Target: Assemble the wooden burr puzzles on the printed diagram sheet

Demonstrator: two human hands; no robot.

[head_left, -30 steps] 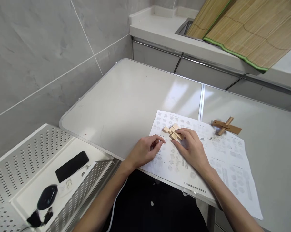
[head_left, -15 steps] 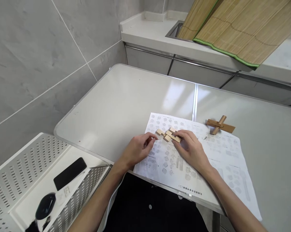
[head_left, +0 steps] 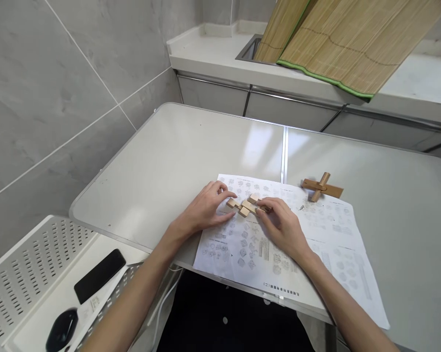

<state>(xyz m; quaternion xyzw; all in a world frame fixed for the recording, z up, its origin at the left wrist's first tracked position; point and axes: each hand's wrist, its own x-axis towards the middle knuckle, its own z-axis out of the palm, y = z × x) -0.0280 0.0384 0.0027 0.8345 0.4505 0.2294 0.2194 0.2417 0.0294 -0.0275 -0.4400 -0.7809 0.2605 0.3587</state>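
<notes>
2 bare hands work a pale wooden interlocking block puzzle [head_left: 247, 206] on the printed white instruction sheet [head_left: 316, 244].

Left to right: the left hand [head_left: 202, 212] has moved in since 0.5 s ago, its fingertips now pinching the puzzle's left end; the right hand [head_left: 281, 226] pinches the right end. This looks like the fitting step; next calls for a careful, aligned slide. A darker wooden cross puzzle [head_left: 321, 186] lies far right.
</notes>
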